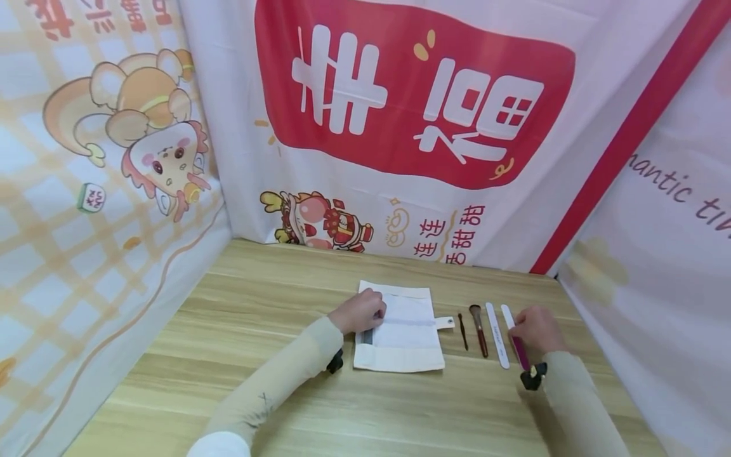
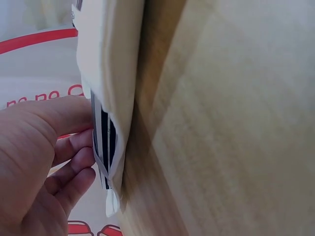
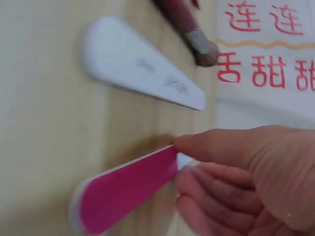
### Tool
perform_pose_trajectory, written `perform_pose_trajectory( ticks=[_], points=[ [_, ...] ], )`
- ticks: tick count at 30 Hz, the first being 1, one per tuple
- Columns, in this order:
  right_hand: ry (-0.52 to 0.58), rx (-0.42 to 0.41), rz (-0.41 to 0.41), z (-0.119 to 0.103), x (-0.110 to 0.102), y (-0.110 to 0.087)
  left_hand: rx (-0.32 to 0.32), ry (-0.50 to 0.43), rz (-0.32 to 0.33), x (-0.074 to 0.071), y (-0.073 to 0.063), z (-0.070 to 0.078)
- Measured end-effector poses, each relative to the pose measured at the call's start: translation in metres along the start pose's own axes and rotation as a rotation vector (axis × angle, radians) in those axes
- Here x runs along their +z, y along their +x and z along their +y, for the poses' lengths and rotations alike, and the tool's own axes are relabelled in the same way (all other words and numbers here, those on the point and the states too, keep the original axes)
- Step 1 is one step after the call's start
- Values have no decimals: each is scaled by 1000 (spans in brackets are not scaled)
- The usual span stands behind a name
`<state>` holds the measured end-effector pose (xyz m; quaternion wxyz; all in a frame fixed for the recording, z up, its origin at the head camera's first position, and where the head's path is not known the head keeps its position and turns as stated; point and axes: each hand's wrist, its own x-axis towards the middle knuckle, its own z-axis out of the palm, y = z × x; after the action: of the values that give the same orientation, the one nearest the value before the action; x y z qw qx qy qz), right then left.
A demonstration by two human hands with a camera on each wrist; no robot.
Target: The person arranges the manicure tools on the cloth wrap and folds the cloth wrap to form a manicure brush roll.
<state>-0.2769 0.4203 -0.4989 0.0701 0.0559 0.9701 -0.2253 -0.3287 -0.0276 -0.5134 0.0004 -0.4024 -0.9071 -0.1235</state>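
Observation:
A white pouch (image 1: pixel 402 336) lies unfolded on the table, its snap tab pointing right. My left hand (image 1: pixel 361 311) is over its left edge, thumb and curled fingers at a flat grey strip (image 1: pixel 368 336). In the left wrist view, layered grey and black edges (image 2: pixel 104 142) show beside the pouch's fabric, close to those fingertips. On the right, my right hand (image 1: pixel 537 327) pinches the far end of a nail file (image 3: pixel 130 191), white-edged with a pink face. Its near end slants toward the table.
Left of the right hand lie a white nail file (image 1: pixel 497 335) with small print, a brush (image 1: pixel 479 330) with a reddish handle, and a thin dark brown tool (image 1: pixel 462 331). Printed cloth (image 1: pixel 411 209) hangs behind the wooden table (image 1: pixel 400 412) and on both sides.

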Motion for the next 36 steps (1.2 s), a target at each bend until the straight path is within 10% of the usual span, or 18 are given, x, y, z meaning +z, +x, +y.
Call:
perform_pose_trajectory(
  ticks=[11, 22, 36],
  points=[
    [226, 112, -236, 17, -18, 14, -10, -60, -14, -3, 1, -2],
    [149, 38, -214, 0, -23, 20, -26, -154, -25, -3, 1, -8],
    [143, -134, -157, -120, -9, 55, 7, -156, 9, -1, 2, -9]
  ],
)
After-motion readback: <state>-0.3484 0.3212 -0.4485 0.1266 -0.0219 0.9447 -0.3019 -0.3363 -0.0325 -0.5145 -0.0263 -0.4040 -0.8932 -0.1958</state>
